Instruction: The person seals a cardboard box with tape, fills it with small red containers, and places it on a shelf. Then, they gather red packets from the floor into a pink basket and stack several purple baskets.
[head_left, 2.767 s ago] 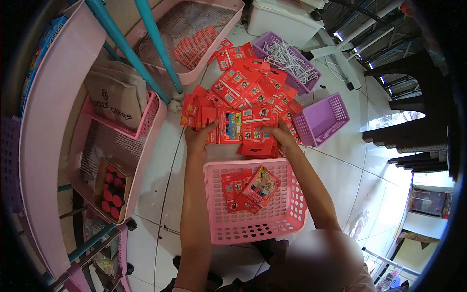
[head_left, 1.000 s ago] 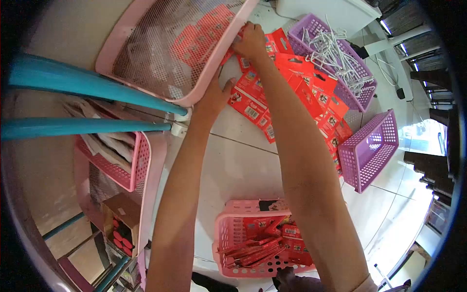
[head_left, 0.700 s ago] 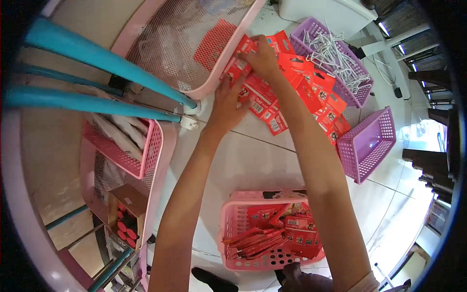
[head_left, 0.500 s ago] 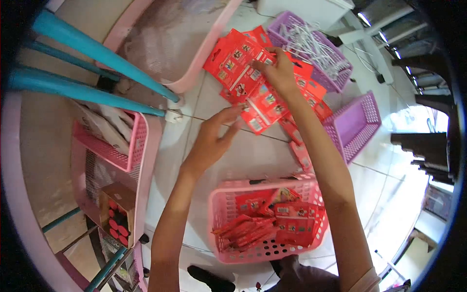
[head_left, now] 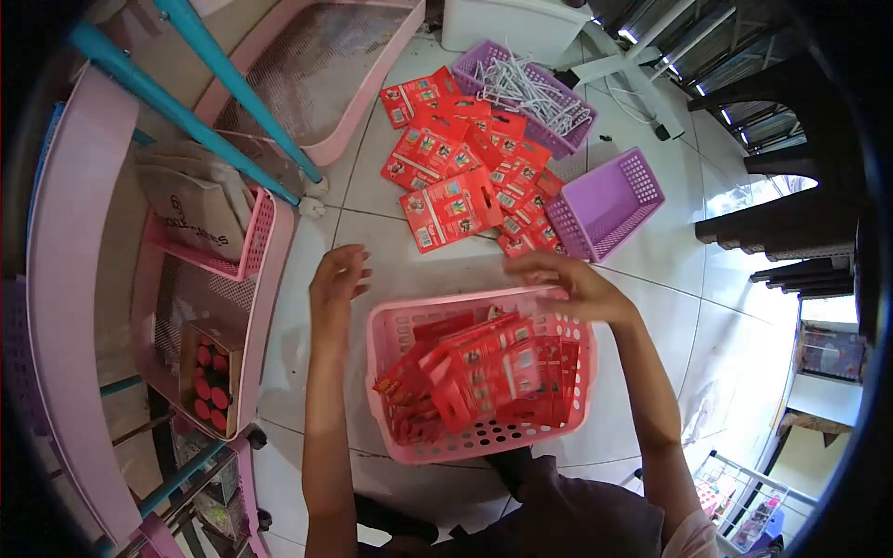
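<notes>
A pink basket (head_left: 377, 372) in front of me holds red printed cardboard packets (head_left: 549, 381). On top, several red packets (head_left: 479, 377) lie at a tilt, smeared by motion, with no hand on them. My left hand (head_left: 338, 281) hangs off the basket's far left corner, its fingers loosely bent and apart, holding nothing. Over the far right rim is my right hand (head_left: 572, 286), fingers spread and empty. Beyond the basket, a loose spread of red packets (head_left: 451, 209) covers part of the tiled floor.
A purple basket (head_left: 526, 121) of white hooks stands behind the packets, with another purple basket (head_left: 605, 209) to their right. On the left are a pink rack (head_left: 270, 242) with blue poles (head_left: 237, 88) and a box of red-capped bottles (head_left: 212, 381).
Both hands have come back from the floor pile towards the pink basket. My right hand has let go of red packets, and more packets now lie on top in the basket.
</notes>
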`<state>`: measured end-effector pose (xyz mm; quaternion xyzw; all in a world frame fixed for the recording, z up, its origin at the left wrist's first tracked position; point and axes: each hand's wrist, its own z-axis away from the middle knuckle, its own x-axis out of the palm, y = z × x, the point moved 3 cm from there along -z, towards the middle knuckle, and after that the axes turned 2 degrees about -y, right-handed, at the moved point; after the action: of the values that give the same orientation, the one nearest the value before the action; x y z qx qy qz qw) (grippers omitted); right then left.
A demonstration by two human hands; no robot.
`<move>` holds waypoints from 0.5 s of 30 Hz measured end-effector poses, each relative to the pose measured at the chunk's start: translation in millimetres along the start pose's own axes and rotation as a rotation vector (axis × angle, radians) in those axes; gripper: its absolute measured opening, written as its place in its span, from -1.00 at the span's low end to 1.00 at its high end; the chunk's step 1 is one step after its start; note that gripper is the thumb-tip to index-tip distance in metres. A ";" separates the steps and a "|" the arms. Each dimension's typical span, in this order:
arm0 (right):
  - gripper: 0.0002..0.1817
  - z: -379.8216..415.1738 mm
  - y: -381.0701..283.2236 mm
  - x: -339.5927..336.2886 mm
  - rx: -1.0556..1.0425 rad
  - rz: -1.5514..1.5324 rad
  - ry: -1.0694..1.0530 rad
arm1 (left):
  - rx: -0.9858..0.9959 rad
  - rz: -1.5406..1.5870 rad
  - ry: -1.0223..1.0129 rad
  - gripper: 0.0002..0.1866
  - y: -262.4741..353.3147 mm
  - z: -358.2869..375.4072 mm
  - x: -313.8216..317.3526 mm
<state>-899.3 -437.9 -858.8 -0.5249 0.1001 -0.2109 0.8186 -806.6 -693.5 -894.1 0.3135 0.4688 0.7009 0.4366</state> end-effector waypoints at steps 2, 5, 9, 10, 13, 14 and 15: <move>-0.39 -19.5 0.5 -24.2 -0.233 0.149 0.326 | -0.066 0.022 -0.036 -0.59 -13.1 -12.3 15.0; -0.13 -61.7 -0.9 -49.8 -0.200 0.375 0.816 | -0.111 -0.118 0.017 -0.34 -59.6 -61.5 37.1; 0.18 -108.5 49.2 -91.2 -0.009 0.522 1.262 | 0.135 -0.718 0.185 0.06 -54.9 -102.7 54.4; 0.18 -109.2 54.0 -99.0 0.001 0.521 1.265 | 0.131 -0.720 0.176 0.06 -53.8 -112.0 55.5; 0.29 -99.1 72.6 -110.0 0.380 0.502 1.340 | 0.319 -0.912 0.095 0.14 -38.6 -135.8 53.0; 0.32 -88.0 74.6 -108.2 0.397 0.472 1.308 | 0.361 -0.987 0.049 0.16 -31.3 -142.2 53.0; 0.34 -76.6 78.4 -106.0 0.412 0.444 1.277 | 0.405 -1.057 0.003 0.17 -25.9 -150.0 53.9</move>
<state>-1004.4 -424.6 -968.5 -0.1002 0.6236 -0.3205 0.7060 -948.4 -697.6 -971.2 0.1127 0.6879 0.2835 0.6585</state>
